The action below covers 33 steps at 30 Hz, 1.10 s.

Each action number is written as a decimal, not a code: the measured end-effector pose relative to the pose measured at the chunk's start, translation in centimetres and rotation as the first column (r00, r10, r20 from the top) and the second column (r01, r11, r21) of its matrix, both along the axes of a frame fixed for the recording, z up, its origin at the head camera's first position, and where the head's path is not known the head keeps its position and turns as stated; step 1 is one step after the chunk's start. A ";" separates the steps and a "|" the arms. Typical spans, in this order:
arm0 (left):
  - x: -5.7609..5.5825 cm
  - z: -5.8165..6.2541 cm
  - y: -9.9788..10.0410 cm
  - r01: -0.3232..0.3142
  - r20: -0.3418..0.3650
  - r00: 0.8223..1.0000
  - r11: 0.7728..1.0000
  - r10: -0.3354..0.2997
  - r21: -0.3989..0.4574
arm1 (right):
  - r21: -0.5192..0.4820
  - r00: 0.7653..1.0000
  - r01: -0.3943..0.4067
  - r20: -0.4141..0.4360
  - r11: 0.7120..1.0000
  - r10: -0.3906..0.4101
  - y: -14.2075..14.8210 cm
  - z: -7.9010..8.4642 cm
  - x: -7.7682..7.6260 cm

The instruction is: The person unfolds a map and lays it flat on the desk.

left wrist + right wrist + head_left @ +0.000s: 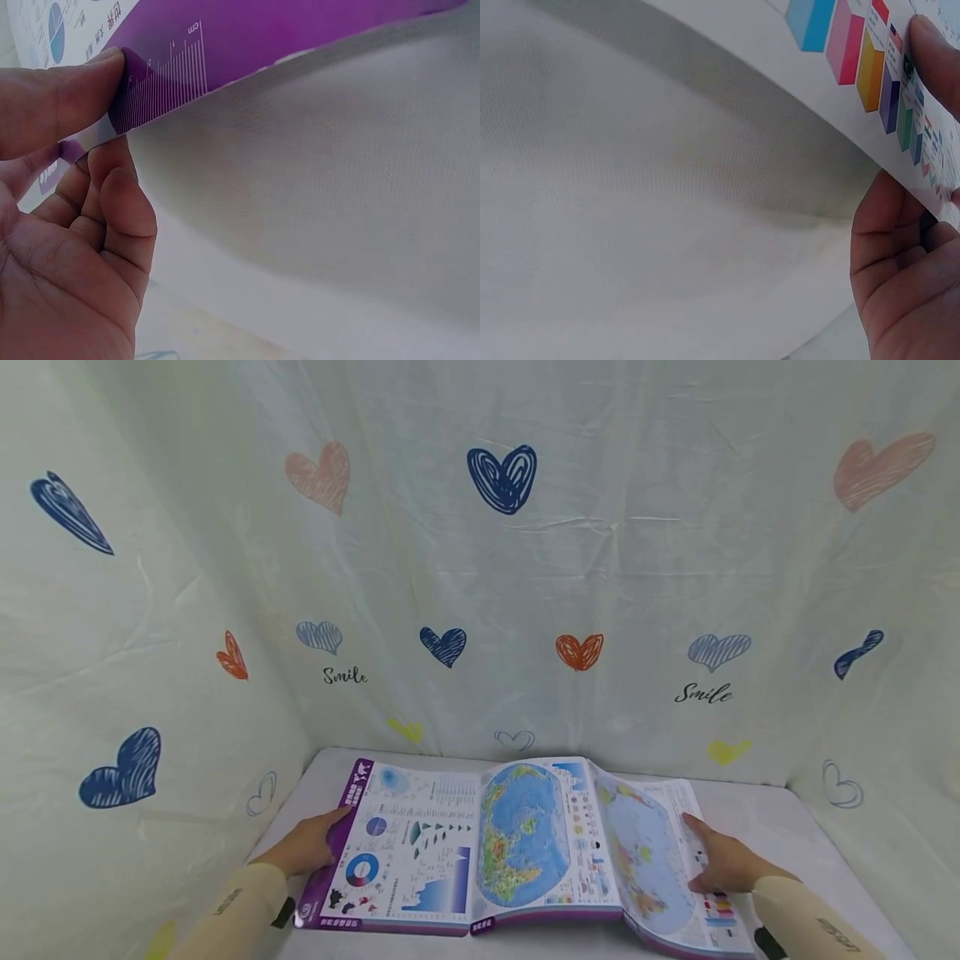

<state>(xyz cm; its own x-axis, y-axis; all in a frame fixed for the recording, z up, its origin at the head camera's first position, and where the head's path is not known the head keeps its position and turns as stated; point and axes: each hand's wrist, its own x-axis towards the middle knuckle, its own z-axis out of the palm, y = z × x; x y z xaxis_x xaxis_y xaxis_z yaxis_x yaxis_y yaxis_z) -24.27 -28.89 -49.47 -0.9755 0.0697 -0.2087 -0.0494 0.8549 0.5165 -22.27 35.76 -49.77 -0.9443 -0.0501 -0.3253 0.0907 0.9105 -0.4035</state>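
A fold-out world map (525,831) lies spread across the white table, its panels bent along upright creases. Its left panel has a purple border and charts; blue oval maps fill the middle and right panels. My left hand (309,845) pinches the purple left edge, thumb (90,86) on the printed face beside a small ruler scale and curled fingers underneath. At the opposite edge, my right hand (726,860) holds the right panel, with its thumb (937,60) on top near coloured bars and its fingers beneath. Both side edges are lifted off the table in the wrist views.
The white tabletop (787,835) extends around the map on both sides. Behind and to the left hangs a pale curtain (637,568) printed with hearts and the word "Smile", meeting the table's back edge. Cream sleeves (240,902) cover both forearms.
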 end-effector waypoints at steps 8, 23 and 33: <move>-0.1 0.0 -0.2 -0.003 0.016 1.000 1.000 0.004 -0.014 | 0.025 1.000 0.022 0.018 0.999 -0.022 0.6 0.0 0.3; -0.1 0.0 -0.8 0.007 0.019 1.000 0.999 -0.006 -0.036 | 0.033 0.999 0.039 0.016 0.999 -0.040 1.5 -0.2 0.4; 0.0 0.1 -1.1 0.015 0.012 1.000 0.998 -0.014 -0.062 | 0.026 0.999 0.044 0.013 0.999 -0.044 1.8 0.0 0.4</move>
